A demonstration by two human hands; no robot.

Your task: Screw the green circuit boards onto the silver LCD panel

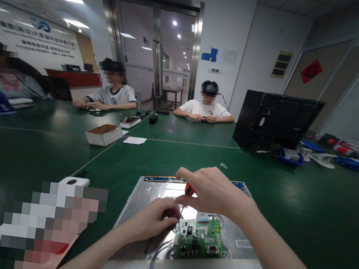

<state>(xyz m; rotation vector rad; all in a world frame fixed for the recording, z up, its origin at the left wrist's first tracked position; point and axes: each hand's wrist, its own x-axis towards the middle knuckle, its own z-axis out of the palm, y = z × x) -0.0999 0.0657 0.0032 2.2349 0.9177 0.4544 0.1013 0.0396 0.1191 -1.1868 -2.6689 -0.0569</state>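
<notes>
A screwdriver [189,189] with a red and black handle stands nearly upright in my right hand [213,191], which grips it from above. Its thin shaft runs down to the upper left corner of a green circuit board [199,236]. Beside the tip, my left hand [158,216] has its thumb and fingers brought together; what is between them, if anything, is hidden. Beneath the board lies a flat silver metal panel [140,191], with a blue strip along its far edge. Grey cables [152,261] run from the board's left side towards me.
Left of the panel lie a white device [76,181] and a blurred-out pinkish item [56,242]. Farther off are a white open box [104,135], a black monitor [275,123] and a blue tray [291,156]. Several people sit across the green table [177,154].
</notes>
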